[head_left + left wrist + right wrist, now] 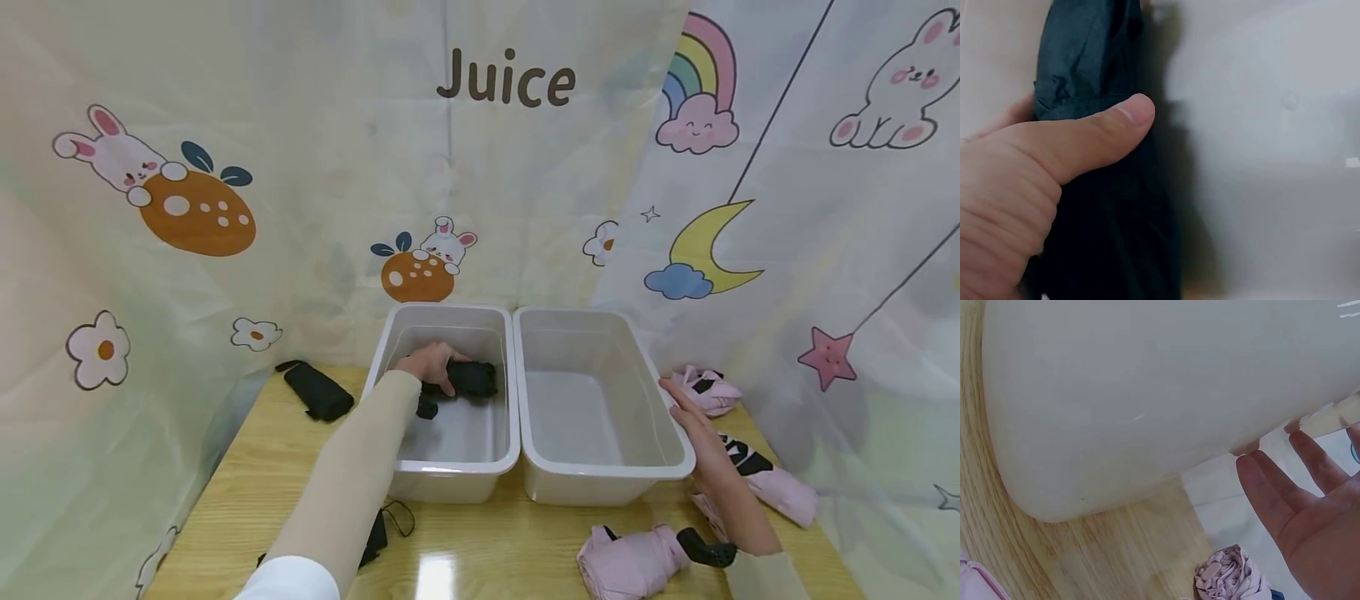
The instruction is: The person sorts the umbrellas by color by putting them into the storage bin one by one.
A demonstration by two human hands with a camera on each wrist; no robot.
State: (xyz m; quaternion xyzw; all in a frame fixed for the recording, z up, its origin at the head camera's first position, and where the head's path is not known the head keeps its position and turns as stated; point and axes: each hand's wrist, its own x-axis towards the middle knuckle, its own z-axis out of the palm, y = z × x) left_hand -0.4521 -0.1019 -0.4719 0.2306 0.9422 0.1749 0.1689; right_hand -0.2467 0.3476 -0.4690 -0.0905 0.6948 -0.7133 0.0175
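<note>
Grasps a rolled black bundle (476, 380) in the left hand (430, 365), down inside the left bin (450, 486). Lays the thumb across the fabric, with the other fingers mostly hidden behind it. Leaves one end of the bundle jutting past the fingertips, toward that bin's right wall. Has a small dark piece (427, 407) just below the thumb; cannot tell whether part of the same bundle. Rests the right hand (699, 429) unclenched, with fingers nearly straight, touching the outer right side of the right bin (592, 490). Has one pink bundle (711, 395) just beside those fingertips, another pink bundle (787, 496) to the right of the hand, and, well left of the left fingers, a second black bundle (318, 392) on the table (251, 475).
</note>
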